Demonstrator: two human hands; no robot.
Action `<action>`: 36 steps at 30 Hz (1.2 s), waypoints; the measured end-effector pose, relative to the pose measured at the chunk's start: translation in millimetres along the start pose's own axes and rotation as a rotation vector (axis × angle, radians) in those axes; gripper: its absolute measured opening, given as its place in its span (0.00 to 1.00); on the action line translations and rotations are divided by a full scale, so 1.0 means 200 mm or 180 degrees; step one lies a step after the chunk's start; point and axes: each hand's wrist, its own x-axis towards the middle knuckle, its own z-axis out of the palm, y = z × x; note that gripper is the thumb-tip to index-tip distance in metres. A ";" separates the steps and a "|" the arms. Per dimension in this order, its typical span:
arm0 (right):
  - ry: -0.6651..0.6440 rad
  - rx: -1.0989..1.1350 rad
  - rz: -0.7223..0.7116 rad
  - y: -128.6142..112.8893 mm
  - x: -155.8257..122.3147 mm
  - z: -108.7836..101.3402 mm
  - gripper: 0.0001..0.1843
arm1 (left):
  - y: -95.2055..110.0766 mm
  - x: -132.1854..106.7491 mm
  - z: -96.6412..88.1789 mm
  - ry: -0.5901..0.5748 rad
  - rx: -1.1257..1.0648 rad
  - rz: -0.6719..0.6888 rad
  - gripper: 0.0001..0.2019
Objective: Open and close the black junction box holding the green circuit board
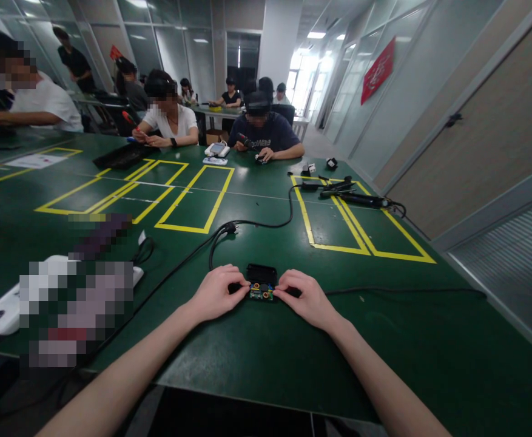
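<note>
Circuit board (262, 292) just in front of a black casing (261, 271), inward from the near edge of the surface (229, 364). Left hand (218, 293) and right hand (306, 300) each hold a narrow, pinching grip on opposite ends of the board. The step appears to be two-handed positioning; the next move calls for even, level support.

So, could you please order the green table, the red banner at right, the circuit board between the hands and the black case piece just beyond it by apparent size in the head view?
1. Green table
2. Red banner
3. Circuit board and black case piece: too alike to rank.
</note>
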 end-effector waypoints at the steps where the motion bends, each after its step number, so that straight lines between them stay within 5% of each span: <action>1: -0.0024 0.0001 -0.0028 0.00 0.00 0.00 0.11 | 0.00 0.00 0.00 0.0009 -0.0111 -0.0106 0.08; 7: -0.0162 -0.0048 -0.0165 -0.02 0.01 -0.01 0.09 | 0.00 0.02 0.02 -0.0011 -0.0666 -0.0709 0.06; 12: 0.0150 -0.0232 -0.0198 -0.01 0.01 -0.01 0.11 | 0.01 0.01 0.03 0.0124 -0.0525 -0.0465 0.11; 16: 0.0696 -0.0478 0.0211 0.03 0.02 0.03 0.09 | 0.00 0.01 0.03 0.0338 -0.0390 -0.0359 0.03; 20: 0.0570 -0.0684 0.0497 0.06 0.03 0.08 0.11 | -0.02 0.01 0.05 0.0382 0.0103 -0.0317 0.15; 24: 0.0485 -0.0284 0.0556 0.05 0.03 0.07 0.09 | -0.02 0.00 0.05 0.0153 0.0231 -0.0130 0.13; 31: 0.0327 0.1219 0.1183 0.01 0.03 0.04 0.14 | 0.00 -0.01 0.05 0.0235 -0.0584 -0.0195 0.18; 36: 0.0210 0.1179 0.0994 0.01 0.03 0.02 0.12 | 0.01 0.00 0.05 0.0204 -0.0767 -0.0202 0.19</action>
